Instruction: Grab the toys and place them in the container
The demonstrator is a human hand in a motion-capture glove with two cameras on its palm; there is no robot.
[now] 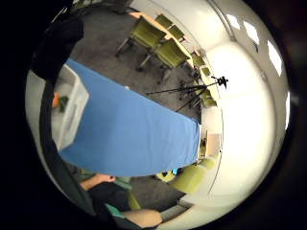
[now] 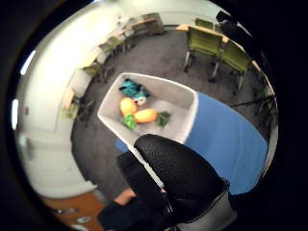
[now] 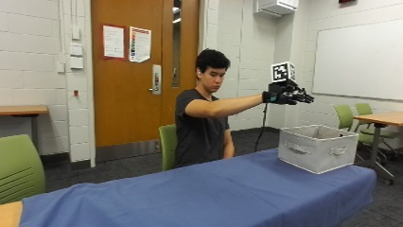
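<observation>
Nothing sits in the gloved right hand [image 3: 286, 97], its fingers [image 3: 304, 99] stretched out flat and apart, high above the bin [image 3: 315, 147]. Several toys [image 2: 140, 115] already lie inside it, and the blue cloth [image 3: 207, 191] shows none left, so the job looks about finished.

**Room around the bin**

Gloved hand [image 3: 288, 97] hangs well above the open-top bin [image 3: 317, 147], air between. Bin sits near the table's [image 3: 207, 194] end; long blue top beside it lies free. Inside, toys [image 2: 137, 114] cover part of the floor, rest bare.
</observation>
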